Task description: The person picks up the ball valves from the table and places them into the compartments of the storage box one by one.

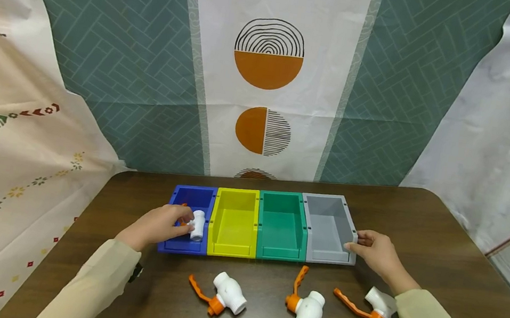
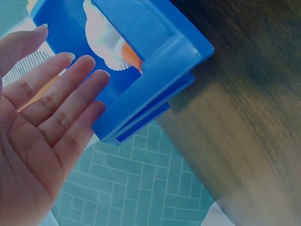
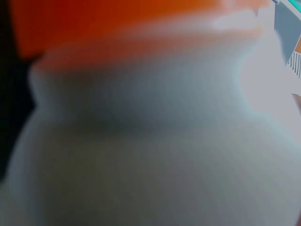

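In the head view my left hand [image 1: 161, 225] reaches over the blue bin [image 1: 182, 247], where a white ball valve [image 1: 197, 226] with orange parts lies. The left wrist view shows that hand [image 2: 51, 113] with its fingers loosely extended and the palm bare. Its fingertips come near the blue bin wall [image 2: 174, 56], apart from the valve [image 2: 101, 37]. My right hand [image 1: 375, 250] grips the right side of the grey bin [image 1: 330, 256] near its front corner, thumb over the wall and fingers outside. A blurred white valve body [image 3: 155, 165] fills most of the right wrist view.
Between the blue and grey bins stand a yellow bin [image 1: 230, 251] and a green bin [image 1: 280, 252], joined in one row. Three white valves with orange handles lie in front: one at left [image 1: 231, 293], one mid-right [image 1: 309, 314], one beside the right forearm [image 1: 381, 303].
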